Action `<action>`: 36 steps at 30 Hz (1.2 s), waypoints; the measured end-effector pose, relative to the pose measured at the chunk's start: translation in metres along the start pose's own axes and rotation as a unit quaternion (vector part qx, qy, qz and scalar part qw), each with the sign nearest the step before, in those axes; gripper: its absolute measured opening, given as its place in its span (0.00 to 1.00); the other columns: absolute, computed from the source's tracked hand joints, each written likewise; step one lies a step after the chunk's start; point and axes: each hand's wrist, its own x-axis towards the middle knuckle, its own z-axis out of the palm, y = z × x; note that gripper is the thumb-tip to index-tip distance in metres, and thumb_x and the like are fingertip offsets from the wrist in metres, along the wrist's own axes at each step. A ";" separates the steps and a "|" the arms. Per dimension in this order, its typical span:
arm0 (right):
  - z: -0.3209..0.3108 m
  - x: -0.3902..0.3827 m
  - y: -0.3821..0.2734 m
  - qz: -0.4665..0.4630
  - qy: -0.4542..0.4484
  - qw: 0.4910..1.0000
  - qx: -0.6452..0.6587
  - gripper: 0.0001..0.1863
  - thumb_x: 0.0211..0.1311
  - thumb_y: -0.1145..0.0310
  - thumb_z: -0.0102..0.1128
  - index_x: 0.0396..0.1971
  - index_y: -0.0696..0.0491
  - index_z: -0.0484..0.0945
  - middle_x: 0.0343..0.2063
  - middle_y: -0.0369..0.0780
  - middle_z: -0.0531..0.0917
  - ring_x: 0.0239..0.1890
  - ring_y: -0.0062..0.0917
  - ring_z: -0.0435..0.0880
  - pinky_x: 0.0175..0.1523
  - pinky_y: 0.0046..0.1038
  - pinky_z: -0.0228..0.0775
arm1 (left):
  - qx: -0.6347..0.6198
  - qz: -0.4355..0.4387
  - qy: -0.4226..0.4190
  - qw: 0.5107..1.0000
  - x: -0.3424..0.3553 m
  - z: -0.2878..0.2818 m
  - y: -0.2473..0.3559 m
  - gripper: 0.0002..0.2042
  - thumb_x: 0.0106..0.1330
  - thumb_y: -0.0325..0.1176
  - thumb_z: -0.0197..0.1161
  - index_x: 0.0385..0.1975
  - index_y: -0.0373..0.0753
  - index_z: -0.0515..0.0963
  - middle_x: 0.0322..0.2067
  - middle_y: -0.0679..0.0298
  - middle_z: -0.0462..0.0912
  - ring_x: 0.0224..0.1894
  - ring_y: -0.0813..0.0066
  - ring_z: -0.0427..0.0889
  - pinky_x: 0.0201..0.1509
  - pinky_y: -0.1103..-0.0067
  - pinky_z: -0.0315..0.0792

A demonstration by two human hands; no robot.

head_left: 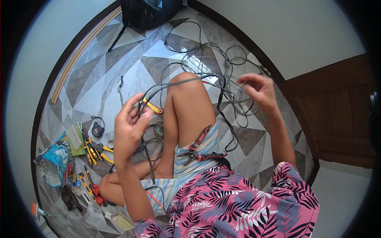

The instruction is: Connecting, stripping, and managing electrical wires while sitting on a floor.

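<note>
Loops of black cable [182, 82] run from my left hand [131, 123] across my raised knee toward the right. My left hand's fingers are closed around several strands, which also hang below it toward my lap. My right hand [258, 92] is raised at the right, its thumb and fingers curled together near the tangled cable. Whatever it pinches is too small and blurred to make out. Just beyond my left fingers shows a yellow and red tool [154, 106], partly covered by cable. Red and black pliers [196, 152] lie spread on my shorts.
More cable [234, 61] sprawls over the tiled floor ahead. At left are a tape measure [97, 129], yellow-handled pliers [104, 154], a blue plastic bag [59, 160] and red-black gloves [101, 196]. A dark backpack [149, 14] stands far off; a wooden door [329, 111] is at right.
</note>
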 end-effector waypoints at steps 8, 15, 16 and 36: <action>0.021 0.025 -0.045 -0.230 -0.168 0.939 -0.194 0.16 0.45 0.88 0.59 0.34 0.56 0.84 0.31 0.41 0.86 0.33 0.31 0.85 0.40 0.27 0.76 | 0.092 -0.038 -0.124 0.987 0.088 0.057 0.013 0.18 0.65 0.39 0.64 0.44 0.28 0.78 0.25 0.67 0.80 0.23 0.85 0.74 0.26 0.87 0.68; -0.006 -0.005 0.080 -0.062 -0.313 0.771 -0.551 0.14 0.43 0.78 0.58 0.32 0.55 0.85 0.25 0.47 0.84 0.34 0.42 0.84 0.42 0.39 0.75 | -0.258 0.062 -0.201 0.943 0.088 0.081 0.058 0.16 0.72 0.41 0.57 0.44 0.31 0.75 0.23 0.76 0.71 0.18 0.94 0.54 0.20 0.90 0.48; -0.016 -0.004 0.080 -0.051 -0.312 0.734 -0.602 0.11 0.45 0.75 0.61 0.31 0.56 0.85 0.25 0.46 0.84 0.34 0.40 0.84 0.41 0.38 0.75 | -0.277 0.075 -0.199 0.937 0.082 0.073 0.067 0.16 0.72 0.41 0.57 0.46 0.31 0.75 0.23 0.76 0.70 0.18 0.94 0.54 0.20 0.90 0.48; -0.050 0.166 -0.059 -0.303 0.172 0.927 -0.140 0.06 0.61 0.75 0.60 0.26 0.59 0.82 0.26 0.40 0.83 0.25 0.22 0.76 0.30 0.26 0.66 | -0.207 0.192 0.000 0.959 0.043 -0.049 0.064 0.13 0.70 0.35 0.60 0.44 0.30 0.77 0.27 0.71 0.74 0.21 0.92 0.61 0.20 0.91 0.52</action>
